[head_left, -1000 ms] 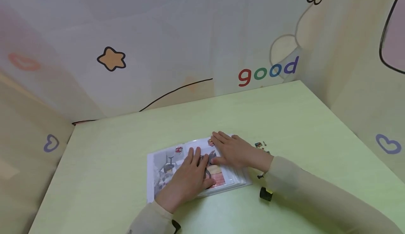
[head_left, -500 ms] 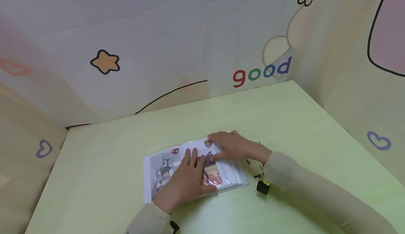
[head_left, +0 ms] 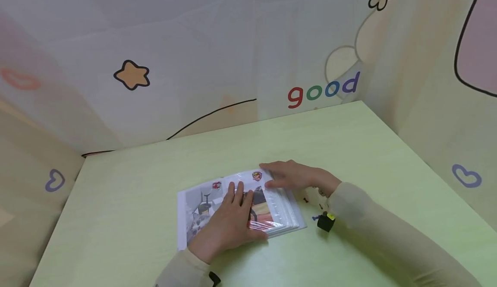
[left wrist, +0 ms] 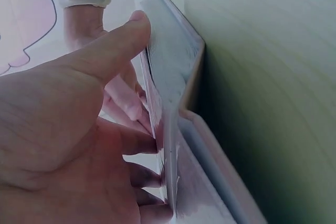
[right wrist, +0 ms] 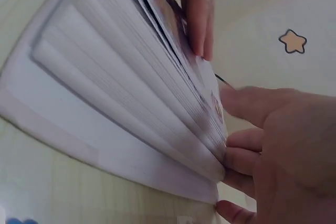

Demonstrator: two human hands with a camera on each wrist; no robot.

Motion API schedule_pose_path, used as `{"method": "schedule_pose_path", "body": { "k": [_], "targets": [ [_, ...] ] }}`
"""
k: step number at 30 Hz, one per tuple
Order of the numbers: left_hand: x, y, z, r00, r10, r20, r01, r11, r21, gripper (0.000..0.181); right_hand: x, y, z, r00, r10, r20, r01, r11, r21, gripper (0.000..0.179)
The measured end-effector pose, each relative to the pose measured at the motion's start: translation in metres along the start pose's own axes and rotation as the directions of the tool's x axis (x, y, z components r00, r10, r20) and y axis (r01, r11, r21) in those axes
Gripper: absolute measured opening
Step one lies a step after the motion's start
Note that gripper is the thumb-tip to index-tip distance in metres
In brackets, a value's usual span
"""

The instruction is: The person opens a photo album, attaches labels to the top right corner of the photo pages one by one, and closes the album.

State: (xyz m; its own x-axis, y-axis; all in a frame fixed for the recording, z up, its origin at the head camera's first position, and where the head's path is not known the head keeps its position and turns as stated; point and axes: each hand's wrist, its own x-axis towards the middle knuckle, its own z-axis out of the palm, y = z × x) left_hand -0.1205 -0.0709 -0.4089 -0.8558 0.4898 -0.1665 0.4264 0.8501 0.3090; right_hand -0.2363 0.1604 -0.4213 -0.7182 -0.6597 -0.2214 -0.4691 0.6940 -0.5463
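Your right hand [head_left: 293, 175], slid outward: gripping the far corner of a rectangular, plastic-sleeved book [head_left: 268, 211]; your left hand [head_left: 227, 224]: fingers straight across its glossy top

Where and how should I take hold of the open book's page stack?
Probably by the right edge of the page stack, coming from the right: its leaves fan out in steps there, exposing their edges, while the left hand rests on top.

The left hand [head_left: 230, 225] hides part of the book [head_left: 264, 211]; scattered bits [head_left: 306, 200] toward the tabletop's [head_left: 116, 218] right edge are too small to identify.
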Motion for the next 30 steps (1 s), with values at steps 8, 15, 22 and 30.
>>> {"method": "schedule_pose_path", "body": {
  "k": [8,15,22,30],
  "targets": [
    [-0.001,-0.004,0.001,1.0,-0.019,-0.008,0.018,0.996,-0.092,0.107,-0.004,0.004,-0.003,1.0,0.004,0.02,-0.006,0.997,0.076,0.062],
    [-0.001,-0.004,0.002,0.993,0.089,-0.078,-0.092,0.995,-0.036,0.084,-0.002,0.003,-0.004,1.0,0.0,0.027,-0.002,0.998,0.063,0.064],
    [-0.004,0.001,0.002,0.961,0.21,-0.178,-0.208,0.978,0.028,0.052,-0.003,0.001,-0.005,0.999,-0.003,0.032,0.001,0.998,0.06,0.065],
    [-0.011,0.008,0.011,0.849,0.328,-0.414,-0.325,0.942,0.081,0.04,-0.001,0.0,-0.001,0.999,-0.034,-0.006,0.034,0.999,-0.003,0.066]
  ]
}}
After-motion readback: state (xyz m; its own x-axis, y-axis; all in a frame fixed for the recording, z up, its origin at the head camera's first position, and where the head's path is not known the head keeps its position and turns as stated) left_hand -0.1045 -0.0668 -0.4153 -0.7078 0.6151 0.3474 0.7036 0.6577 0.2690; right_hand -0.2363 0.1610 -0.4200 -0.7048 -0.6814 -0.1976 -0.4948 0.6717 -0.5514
